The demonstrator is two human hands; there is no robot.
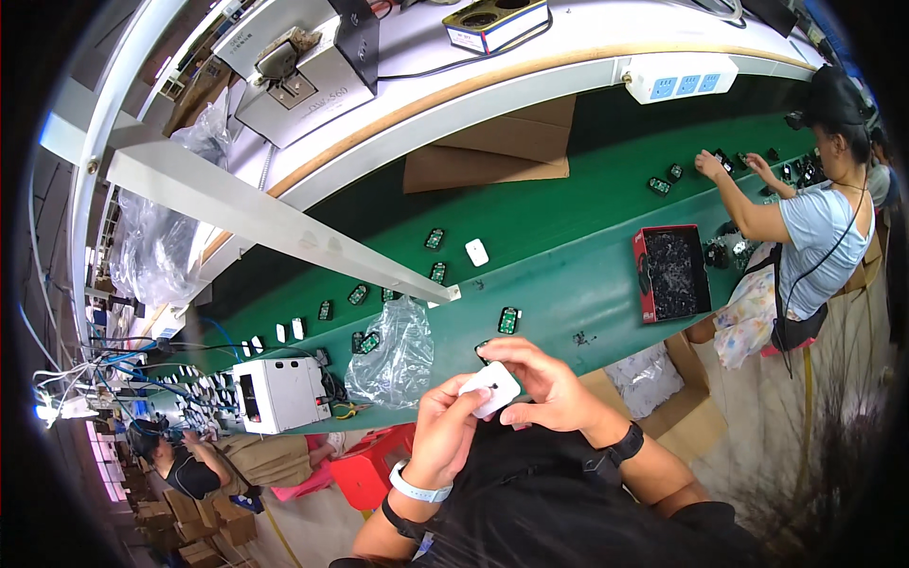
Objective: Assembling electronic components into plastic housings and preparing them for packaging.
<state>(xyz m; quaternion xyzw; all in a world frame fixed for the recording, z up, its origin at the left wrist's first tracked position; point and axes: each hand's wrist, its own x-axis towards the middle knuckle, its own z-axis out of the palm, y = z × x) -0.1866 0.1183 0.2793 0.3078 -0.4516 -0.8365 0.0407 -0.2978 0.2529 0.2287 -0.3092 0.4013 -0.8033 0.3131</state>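
A white plastic case (494,388) with rounded corners and a small dark spot on its face is held in my left hand (447,431), with the thumb pressed on it. Beside the case, my right hand (544,383) is curved, thumb and fingers apart. Its fingertips overlap a small dark piece (481,351); whether they touch it is unclear. Just beyond my hands, a black-rimmed green circuit unit (509,320) lies on the green bench. Another white case (476,252) lies farther off, among several similar circuit units.
A clear plastic bag (393,355) and a white boxy machine (280,393) are to the left. A slanting white post (284,222) crosses the bench. At right stand a red-edged box of dark parts (670,275) and a carton (686,398). Co-workers sit right and far left.
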